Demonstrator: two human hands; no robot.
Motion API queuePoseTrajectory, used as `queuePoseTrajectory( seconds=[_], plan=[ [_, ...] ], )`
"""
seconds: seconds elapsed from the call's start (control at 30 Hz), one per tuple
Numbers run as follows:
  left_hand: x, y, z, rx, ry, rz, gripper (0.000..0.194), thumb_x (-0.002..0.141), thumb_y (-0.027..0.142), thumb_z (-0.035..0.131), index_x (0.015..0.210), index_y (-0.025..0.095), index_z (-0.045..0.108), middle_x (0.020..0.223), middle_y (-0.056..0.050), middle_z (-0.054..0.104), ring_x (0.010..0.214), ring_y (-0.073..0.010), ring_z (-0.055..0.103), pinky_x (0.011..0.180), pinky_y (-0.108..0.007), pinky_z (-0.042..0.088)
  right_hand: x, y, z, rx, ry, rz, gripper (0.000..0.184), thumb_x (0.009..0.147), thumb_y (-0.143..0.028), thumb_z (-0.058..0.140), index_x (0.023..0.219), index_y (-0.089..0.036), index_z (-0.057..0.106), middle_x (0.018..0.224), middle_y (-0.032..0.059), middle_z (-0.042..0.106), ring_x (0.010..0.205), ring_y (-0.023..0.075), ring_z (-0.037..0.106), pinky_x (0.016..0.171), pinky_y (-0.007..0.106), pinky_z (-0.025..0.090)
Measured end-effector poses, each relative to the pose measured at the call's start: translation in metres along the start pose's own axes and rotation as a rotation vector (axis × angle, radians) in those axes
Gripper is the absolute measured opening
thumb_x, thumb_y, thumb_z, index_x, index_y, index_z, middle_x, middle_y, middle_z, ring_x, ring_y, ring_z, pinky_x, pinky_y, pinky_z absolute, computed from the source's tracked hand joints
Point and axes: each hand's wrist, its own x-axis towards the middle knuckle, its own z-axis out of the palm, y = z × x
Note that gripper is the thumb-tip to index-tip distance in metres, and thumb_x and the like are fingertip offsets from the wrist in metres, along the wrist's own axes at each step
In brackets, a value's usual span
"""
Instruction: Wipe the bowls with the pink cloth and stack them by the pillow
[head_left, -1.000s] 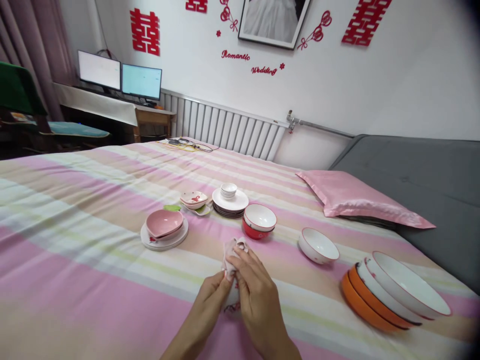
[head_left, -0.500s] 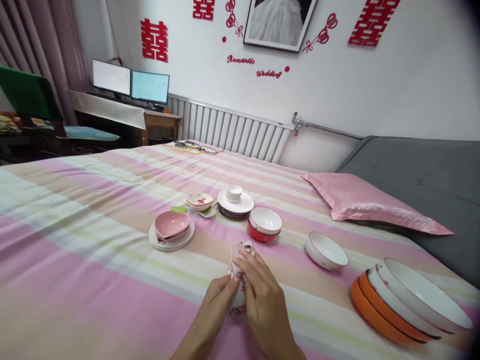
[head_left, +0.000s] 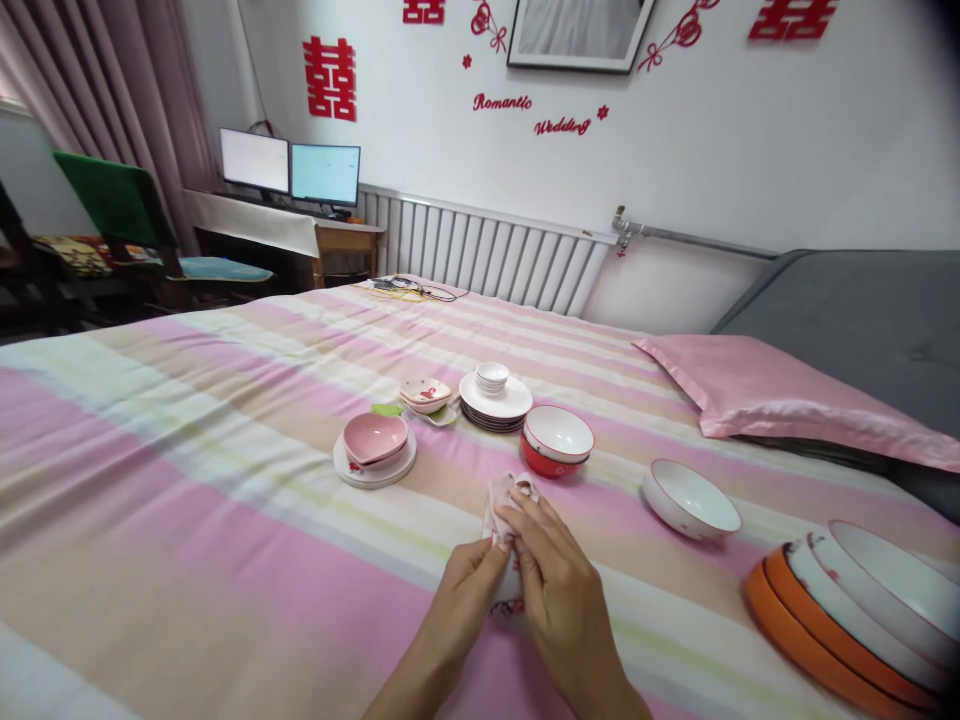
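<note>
In the lower middle of the head view, a white bowl (head_left: 508, 592) with a red and dark pattern is between my two hands, mostly covered by them. My left hand (head_left: 466, 588) grips its left side, thumb pressed near the rim. With fingers bent together, my right hand (head_left: 561, 575) presses a pale pink cloth (head_left: 500, 500) onto the bowl's far side. Just beyond the cloth stands a white bowl (head_left: 559, 432) stacked in a red bowl (head_left: 551, 465). Another white bowl (head_left: 690, 500) with a red rim sits to the right of my hands.
Left of the hands, a pink heart-shaped dish (head_left: 375, 438) rests on white plates (head_left: 405, 470). Behind are small dishes (head_left: 425, 392) and a plate stack (head_left: 517, 398) topped by small cups (head_left: 492, 375). Large bowls (head_left: 780, 625) stand at right on the striped bedspread (head_left: 247, 560), near a pink pillow (head_left: 795, 385).
The camera view has turned slightly left, so everything appears shifted to the right. My hands keep nearly the same hold on the bowl and cloth.
</note>
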Motion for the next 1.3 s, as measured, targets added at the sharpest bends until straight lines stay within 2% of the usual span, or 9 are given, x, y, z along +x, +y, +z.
queuePoseTrajectory(
  seconds=[0.5,0.8,1.3],
  plan=[
    [-0.0001,0.0004,0.001,0.015,-0.01,0.017,0.039,0.073,0.052,0.058,0.061,0.016,0.049,0.06,0.002,0.035,0.059,-0.0111,0.025,0.054,-0.024,0.021,-0.0006,-0.0001,-0.0005,-0.021,-0.022,0.006,0.04,0.088,-0.01,0.037,0.121,-0.021,0.057,0.135,0.0051,0.051,0.129,0.0203,0.041,0.104,0.043,0.041],
    [-0.0012,0.0017,0.0023,0.003,0.021,0.005,0.042,0.068,0.055,0.061,0.06,0.016,0.05,0.058,0.004,0.034,0.058,-0.0105,0.024,0.054,-0.023,0.021,-0.0001,-0.0003,-0.0016,-0.034,-0.039,0.002,0.04,0.089,-0.011,0.035,0.121,-0.02,0.056,0.135,0.0057,0.05,0.13,0.0194,0.04,0.104,0.043,0.042],
    [0.0011,-0.001,-0.0002,0.032,-0.037,0.034,0.043,0.073,0.056,0.055,0.059,0.017,0.043,0.059,0.003,0.031,0.057,-0.0101,0.024,0.053,-0.024,0.019,-0.0013,0.0033,0.0015,-0.039,-0.015,-0.03,0.04,0.088,-0.011,0.036,0.122,-0.022,0.055,0.136,0.0041,0.05,0.129,0.0203,0.041,0.1,0.042,0.045]
  ],
)
